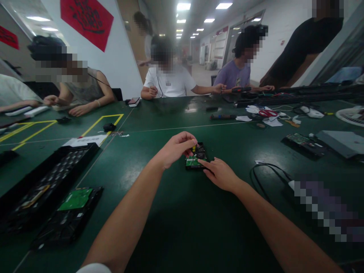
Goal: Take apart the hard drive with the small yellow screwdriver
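Observation:
A small black device casing with a green circuit board [191, 162] lies in front of me on the table. My left hand [179, 147] is closed in a pinch around a short yellow-and-black screwdriver [194, 148], held upright over the board. Its tip is too small to make out. My right hand [221, 173] lies at the casing's right front corner, index finger stretched onto the board's edge and thumb beside the casing. Nothing shows in its grasp.
At left are a long black tray [54, 178] and another black casing with a green board [76, 199]. To the right lie an opened device [305, 144], a grey box [342, 142] and a black cable [273, 165]. Several people sit across the green table [159, 131].

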The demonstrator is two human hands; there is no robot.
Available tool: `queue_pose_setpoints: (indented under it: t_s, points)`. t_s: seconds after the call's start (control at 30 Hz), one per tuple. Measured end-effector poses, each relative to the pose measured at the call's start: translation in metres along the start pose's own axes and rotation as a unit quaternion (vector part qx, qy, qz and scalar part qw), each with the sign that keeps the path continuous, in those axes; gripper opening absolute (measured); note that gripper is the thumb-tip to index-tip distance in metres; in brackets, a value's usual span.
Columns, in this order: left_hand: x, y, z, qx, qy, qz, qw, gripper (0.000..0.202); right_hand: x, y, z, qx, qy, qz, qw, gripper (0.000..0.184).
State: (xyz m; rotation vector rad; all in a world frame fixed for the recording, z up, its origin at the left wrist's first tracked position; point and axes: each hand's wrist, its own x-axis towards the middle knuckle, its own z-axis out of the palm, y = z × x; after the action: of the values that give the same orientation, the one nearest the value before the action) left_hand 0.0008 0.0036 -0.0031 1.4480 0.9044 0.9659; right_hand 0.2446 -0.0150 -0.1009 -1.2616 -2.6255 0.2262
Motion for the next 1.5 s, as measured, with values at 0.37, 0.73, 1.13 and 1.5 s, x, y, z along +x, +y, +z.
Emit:
queue_pose_setpoints:
  t_s: [0.37, 0.73, 1.13, 1.5]
  points:
    - [-0.001, 0.003, 0.002, 0.001, 0.007, -0.011, 1.000, 0.018, 0.000, 0.001, 0.001, 0.006, 0.002, -0.001, 1.000, 0.053]
    - [0.000, 0.004, 0.003, -0.002, 0.000, -0.002, 1.000, 0.021, 0.000, 0.001, 0.002, 0.002, 0.004, -0.002, 1.000, 0.053]
    - [0.001, -0.007, 0.006, 0.051, 0.009, 0.045, 0.998, 0.026, -0.001, 0.001, 0.002, 0.006, 0.010, -0.003, 1.000, 0.054]
    - [-0.007, -0.006, 0.000, 0.078, 0.002, 0.067, 0.995, 0.025, -0.001, 0.001, 0.000, 0.009, 0.007, -0.005, 1.000, 0.051]
